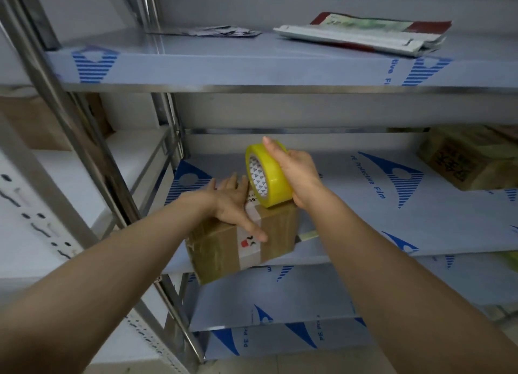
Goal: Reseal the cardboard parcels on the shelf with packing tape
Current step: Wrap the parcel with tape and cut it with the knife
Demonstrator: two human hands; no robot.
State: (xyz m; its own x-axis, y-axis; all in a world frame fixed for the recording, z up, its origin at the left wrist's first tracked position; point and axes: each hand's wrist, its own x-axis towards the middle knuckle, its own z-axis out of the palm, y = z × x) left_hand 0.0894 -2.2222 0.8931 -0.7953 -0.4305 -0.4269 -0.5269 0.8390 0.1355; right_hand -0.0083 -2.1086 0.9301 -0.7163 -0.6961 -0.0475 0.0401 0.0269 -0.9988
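The cardboard parcel at centre was matt brown, banded with glossy tape. The tape roll looked shiny yellow plastic. The shelf wore smooth printed film; its posts were polished metal.

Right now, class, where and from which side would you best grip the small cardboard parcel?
Probably by its two opposite side faces, coming from the front: the parcel overhangs the front edge of the shelf, so its near end is free. Its top is taken by the left hand and the tape roll in the right hand.
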